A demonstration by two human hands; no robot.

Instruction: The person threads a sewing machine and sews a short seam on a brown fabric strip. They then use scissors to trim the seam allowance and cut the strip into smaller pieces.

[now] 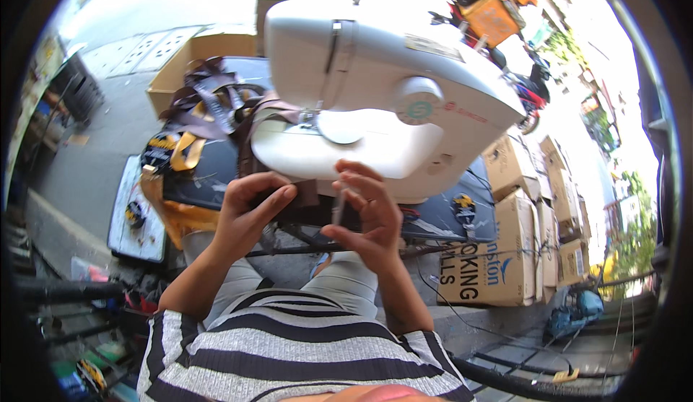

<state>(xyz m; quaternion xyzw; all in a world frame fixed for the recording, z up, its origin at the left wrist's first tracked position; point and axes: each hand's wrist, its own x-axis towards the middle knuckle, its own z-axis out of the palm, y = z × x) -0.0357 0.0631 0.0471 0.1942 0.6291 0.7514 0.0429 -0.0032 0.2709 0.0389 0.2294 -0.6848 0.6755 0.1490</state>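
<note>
Left hand (pixel 253 201) pinches a dark strip (pixel 307 193) before a white sewing machine (pixel 375 77), right hand (pixel 369 218) half curled, its hold unclear

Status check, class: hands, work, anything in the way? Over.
Left hand pinching dark strip. Right hand half-curled beside it, grip unclear. White sewing machine just beyond.

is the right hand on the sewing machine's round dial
No, the right hand is beside the brown piece in the left hand, well apart from the dial.
</note>
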